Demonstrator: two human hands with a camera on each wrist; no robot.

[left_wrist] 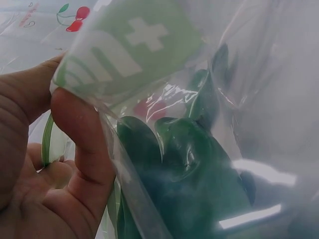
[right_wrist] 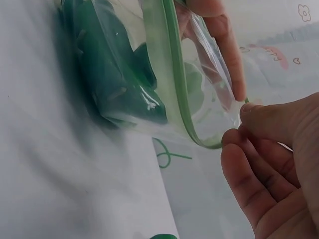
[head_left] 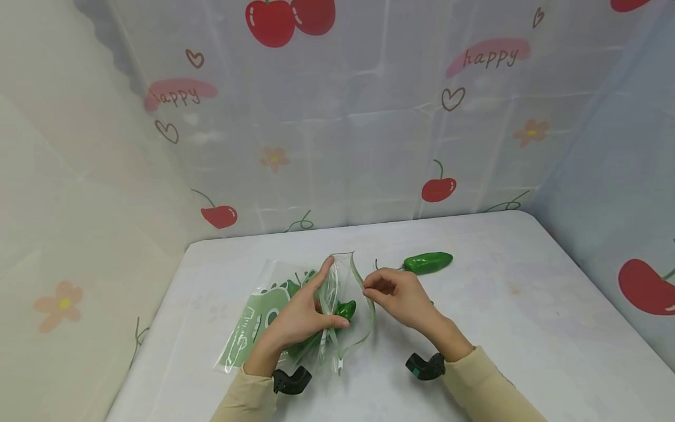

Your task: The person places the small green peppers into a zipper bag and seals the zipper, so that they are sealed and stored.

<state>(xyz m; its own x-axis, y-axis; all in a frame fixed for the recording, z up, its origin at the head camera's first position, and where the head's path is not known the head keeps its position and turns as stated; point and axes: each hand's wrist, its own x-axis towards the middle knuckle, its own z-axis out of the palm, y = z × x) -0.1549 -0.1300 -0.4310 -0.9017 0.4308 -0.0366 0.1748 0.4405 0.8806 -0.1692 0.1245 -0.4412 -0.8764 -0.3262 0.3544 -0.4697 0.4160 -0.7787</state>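
Observation:
A clear zip bag [head_left: 248, 328] with a green printed panel lies across the table's middle, its green-edged mouth spread open toward the right. My left hand [head_left: 303, 316] grips the bag near its mouth, thumb and fingers around the gathered plastic. My right hand [head_left: 401, 296] pinches the far edge of the mouth, and the right wrist view shows thumb and fingertip meeting on the green zip strip [right_wrist: 174, 64]. Inside the bag are glossy green peppers [left_wrist: 184, 159]; one pepper [head_left: 346, 309] shows near the mouth. The folded plastic partly hides the others.
Beyond my right hand, a long green pepper [head_left: 429, 262] lies on the white table [head_left: 527, 328]. A small bit of green shows beside my right wrist, mostly hidden. A cherry-patterned curtain [head_left: 348, 146] stands behind the table.

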